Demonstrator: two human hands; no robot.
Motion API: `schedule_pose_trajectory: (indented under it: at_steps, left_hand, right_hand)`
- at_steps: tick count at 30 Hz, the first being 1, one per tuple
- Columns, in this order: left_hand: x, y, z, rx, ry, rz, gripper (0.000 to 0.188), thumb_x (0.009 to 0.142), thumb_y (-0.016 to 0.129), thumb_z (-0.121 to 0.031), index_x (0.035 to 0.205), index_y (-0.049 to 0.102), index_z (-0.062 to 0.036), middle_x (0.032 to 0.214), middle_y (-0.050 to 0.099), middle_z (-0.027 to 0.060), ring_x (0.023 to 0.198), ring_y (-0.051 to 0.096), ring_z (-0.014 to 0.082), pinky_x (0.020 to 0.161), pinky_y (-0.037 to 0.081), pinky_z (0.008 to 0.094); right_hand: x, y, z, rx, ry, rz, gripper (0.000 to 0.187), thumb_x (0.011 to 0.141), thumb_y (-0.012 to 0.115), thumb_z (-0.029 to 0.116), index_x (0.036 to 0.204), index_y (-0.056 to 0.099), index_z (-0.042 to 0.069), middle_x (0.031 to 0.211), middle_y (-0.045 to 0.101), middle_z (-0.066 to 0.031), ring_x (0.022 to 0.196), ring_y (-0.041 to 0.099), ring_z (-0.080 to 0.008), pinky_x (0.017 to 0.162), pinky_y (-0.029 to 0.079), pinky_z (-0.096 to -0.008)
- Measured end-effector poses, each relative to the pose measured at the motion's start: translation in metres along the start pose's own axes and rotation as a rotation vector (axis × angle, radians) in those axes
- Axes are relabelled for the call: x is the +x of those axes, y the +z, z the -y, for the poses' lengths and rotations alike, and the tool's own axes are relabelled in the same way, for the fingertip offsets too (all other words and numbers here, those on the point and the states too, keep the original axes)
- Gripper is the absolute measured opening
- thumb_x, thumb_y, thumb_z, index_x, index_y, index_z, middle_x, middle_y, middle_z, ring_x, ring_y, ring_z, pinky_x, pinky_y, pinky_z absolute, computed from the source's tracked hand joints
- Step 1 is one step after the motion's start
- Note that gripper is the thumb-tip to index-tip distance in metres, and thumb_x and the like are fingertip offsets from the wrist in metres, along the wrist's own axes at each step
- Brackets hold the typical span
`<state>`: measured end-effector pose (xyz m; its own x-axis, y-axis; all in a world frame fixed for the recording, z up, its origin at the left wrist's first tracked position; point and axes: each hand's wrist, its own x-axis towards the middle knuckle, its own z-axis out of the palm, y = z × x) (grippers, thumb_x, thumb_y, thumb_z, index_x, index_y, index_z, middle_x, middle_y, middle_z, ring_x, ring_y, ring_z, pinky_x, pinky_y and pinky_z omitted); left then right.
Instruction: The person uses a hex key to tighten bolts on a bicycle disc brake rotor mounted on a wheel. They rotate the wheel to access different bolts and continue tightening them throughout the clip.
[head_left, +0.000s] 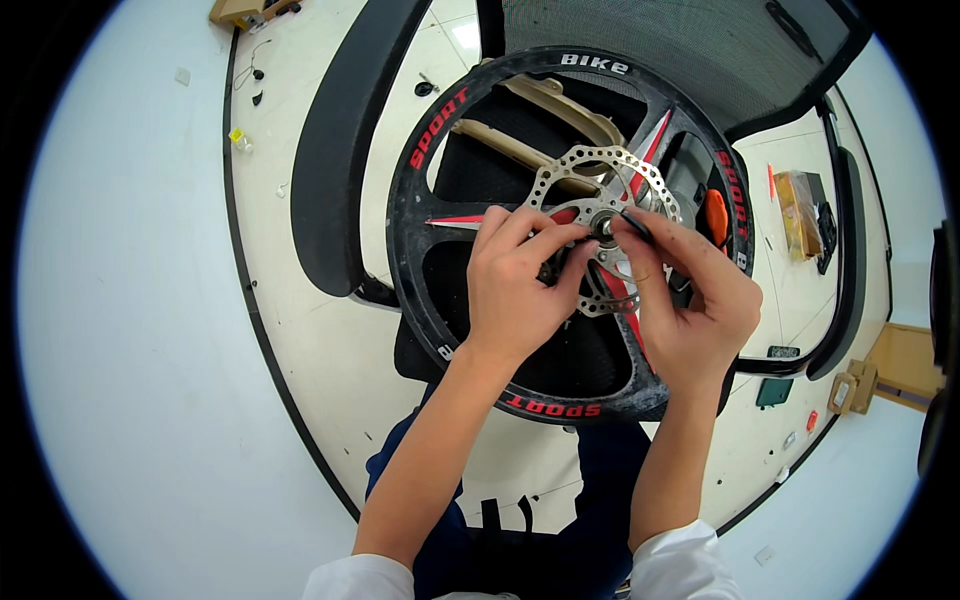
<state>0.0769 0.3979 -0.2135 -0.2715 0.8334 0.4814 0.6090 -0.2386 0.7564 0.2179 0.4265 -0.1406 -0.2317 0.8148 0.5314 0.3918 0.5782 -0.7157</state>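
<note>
Forearms rise from lower edge; both hands meet at wheel (500, 385) hub. L hand (515, 290) pinches small dark part just left of axle; R hand (690, 300) grips thin black tool, tip at axle, over disc rotor (560, 170).

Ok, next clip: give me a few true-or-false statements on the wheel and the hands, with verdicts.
1. Both hands meet at the middle of the wheel. True: the left hand and right hand have their fingertips at the hub.
2. The wheel has thin wire spokes. False: it has broad black spokes with red stripes.
3. A perforated metal brake disc sits around the hub. True.
4. The right hand is empty. False: it pinches a thin dark tool pointing at the hub.
5. The wheel lies on a chair. True: black armrests show on either side of it.
</note>
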Motion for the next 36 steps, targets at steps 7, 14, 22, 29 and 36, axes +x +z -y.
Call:
schedule_pose_trajectory:
  at_steps: [7, 14, 22, 29, 36]
  left_hand:
    - [0.002, -0.005, 0.000, -0.024, -0.040, 0.039, 0.016, 0.075, 0.082, -0.009, 0.091, 0.079, -0.0088, 0.078, 0.063, 0.0026, 0.077, 0.054, 0.0233, 0.068, 0.047, 0.0339]
    - [0.005, -0.008, -0.005, 0.010, 0.011, 0.015, 0.021, 0.072, 0.082, -0.004, 0.092, 0.079, -0.0087, 0.082, 0.066, 0.0029, 0.080, 0.057, 0.0224, 0.069, 0.049, 0.0322]
    - [0.007, 0.001, -0.008, -0.150, 0.056, -0.054, 0.019, 0.074, 0.078, 0.003, 0.092, 0.076, -0.0031, 0.090, 0.072, 0.0064, 0.087, 0.064, 0.0264, 0.076, 0.053, 0.0362]
    - [0.008, -0.002, -0.009, -0.069, 0.111, -0.007, 0.023, 0.073, 0.075, 0.006, 0.094, 0.075, -0.0013, 0.096, 0.073, 0.0095, 0.090, 0.065, 0.0282, 0.076, 0.055, 0.0353]
    - [0.007, -0.002, -0.009, -0.134, 0.078, -0.035, 0.024, 0.070, 0.077, 0.004, 0.093, 0.074, -0.0006, 0.092, 0.073, 0.0104, 0.087, 0.067, 0.0274, 0.074, 0.056, 0.0340]
  right_hand:
    - [-0.002, 0.003, -0.001, 0.113, 0.057, 0.007, 0.022, 0.081, 0.079, -0.003, 0.102, 0.077, -0.002, 0.092, 0.078, -0.0123, 0.080, 0.076, -0.0185, 0.073, 0.058, -0.0258]
    - [-0.003, 0.004, -0.004, 0.146, 0.080, -0.037, 0.016, 0.078, 0.083, -0.002, 0.093, 0.076, -0.002, 0.086, 0.078, -0.0111, 0.076, 0.075, -0.0163, 0.070, 0.057, -0.0253]
    - [-0.004, 0.014, -0.003, 0.245, 0.246, -0.109, 0.014, 0.080, 0.081, -0.002, 0.094, 0.076, -0.003, 0.085, 0.077, -0.0097, 0.080, 0.074, -0.0132, 0.075, 0.056, -0.0243]
    - [-0.004, 0.021, -0.011, 0.258, 0.229, -0.017, 0.018, 0.082, 0.078, -0.002, 0.100, 0.076, -0.003, 0.093, 0.078, -0.0097, 0.084, 0.074, -0.0139, 0.079, 0.056, -0.0245]
    - [-0.009, 0.010, -0.007, 0.011, 0.214, 0.029, 0.023, 0.079, 0.082, 0.003, 0.101, 0.076, -0.002, 0.092, 0.078, -0.0082, 0.084, 0.074, -0.0134, 0.075, 0.055, -0.0246]
